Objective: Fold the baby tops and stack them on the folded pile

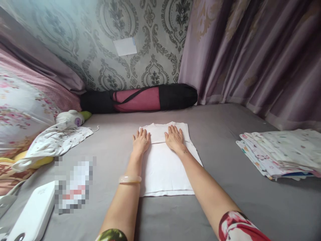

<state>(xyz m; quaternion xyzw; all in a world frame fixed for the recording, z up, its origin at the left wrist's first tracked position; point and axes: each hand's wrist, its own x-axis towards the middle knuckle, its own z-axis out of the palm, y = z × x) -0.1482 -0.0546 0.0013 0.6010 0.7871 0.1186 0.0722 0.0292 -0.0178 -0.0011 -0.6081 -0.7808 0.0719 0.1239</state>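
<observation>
A small white shirt [168,170] lies spread out on the grey bed sheet [218,120], its neckline at the far end. Across its upper part runs a seam or fold line. My left hand [142,140] rests flat on the upper left edge of the shirt, fingers stretched forward. On the upper right part, my right hand [175,138] is also flat, palm down with its fingers extended. Neither hand grips the cloth. What lies under the palms is hidden.
A folded stack of patterned cloths [278,150] lies at the right. Along the wall stretches a black and red bag [140,98]. To the left are a white device [35,211], a blurred-out item [75,187], a spotted white cloth [60,137] and a floral pillow [22,110].
</observation>
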